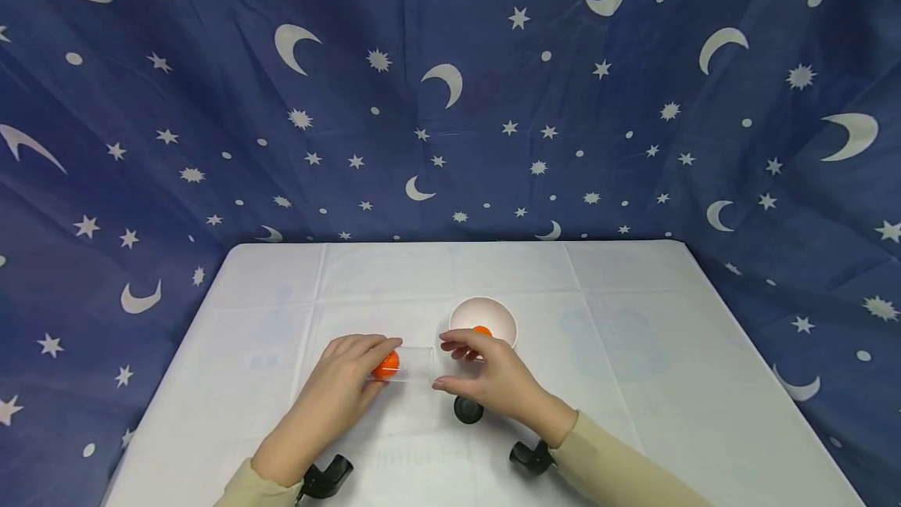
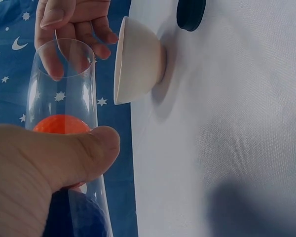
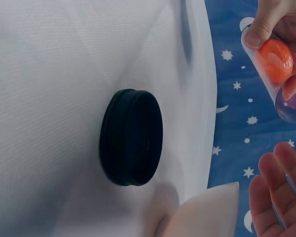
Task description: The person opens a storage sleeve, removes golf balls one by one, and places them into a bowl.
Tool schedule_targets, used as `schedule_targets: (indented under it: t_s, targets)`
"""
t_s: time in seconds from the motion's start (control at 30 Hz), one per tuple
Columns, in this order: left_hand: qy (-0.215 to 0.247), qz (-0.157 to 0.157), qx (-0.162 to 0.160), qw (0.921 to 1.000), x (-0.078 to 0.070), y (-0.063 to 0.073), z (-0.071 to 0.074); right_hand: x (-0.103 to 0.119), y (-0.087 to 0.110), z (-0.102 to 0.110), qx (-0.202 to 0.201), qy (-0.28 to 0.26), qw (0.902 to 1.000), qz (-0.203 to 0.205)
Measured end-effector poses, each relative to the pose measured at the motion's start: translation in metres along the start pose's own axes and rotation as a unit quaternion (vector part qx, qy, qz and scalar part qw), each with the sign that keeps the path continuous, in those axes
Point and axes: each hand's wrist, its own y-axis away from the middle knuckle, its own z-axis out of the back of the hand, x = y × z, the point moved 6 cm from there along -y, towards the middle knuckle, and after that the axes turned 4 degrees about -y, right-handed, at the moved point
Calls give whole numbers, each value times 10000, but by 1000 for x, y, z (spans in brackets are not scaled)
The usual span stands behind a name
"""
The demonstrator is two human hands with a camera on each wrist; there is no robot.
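My left hand (image 1: 336, 391) grips a clear tube (image 1: 418, 364) that lies level in the head view, its open mouth toward the right. Inside it, near the fingers, is an orange ball (image 1: 386, 364); a dark blue ball (image 2: 79, 217) shows deeper in the tube in the left wrist view. My right hand (image 1: 503, 382) hovers by the tube's mouth, fingers loosely bent and holding nothing. Just beyond it stands a pale bowl (image 1: 508, 321) with an orange ball (image 1: 482, 330) in it, partly hidden by that hand. A round black cap (image 3: 130, 138) rests beneath the right hand.
A white cloth covers the table (image 1: 669, 350). Behind it hangs a blue curtain (image 1: 493, 100) with moons and stars. Dark wrist-worn devices jut out under the left wrist (image 1: 327, 477) and the right wrist (image 1: 531, 457).
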Motion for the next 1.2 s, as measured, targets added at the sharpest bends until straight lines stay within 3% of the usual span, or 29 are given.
schedule_targets:
  t_s: [0.7,1.2]
  targets:
    - [2,-50,-7,10000,-1,1,1,5,-5,-10,175,13,9996,218]
    - [-155,23,71,9999,-1,1,3,1,-4,-17,196,-206,9996,36]
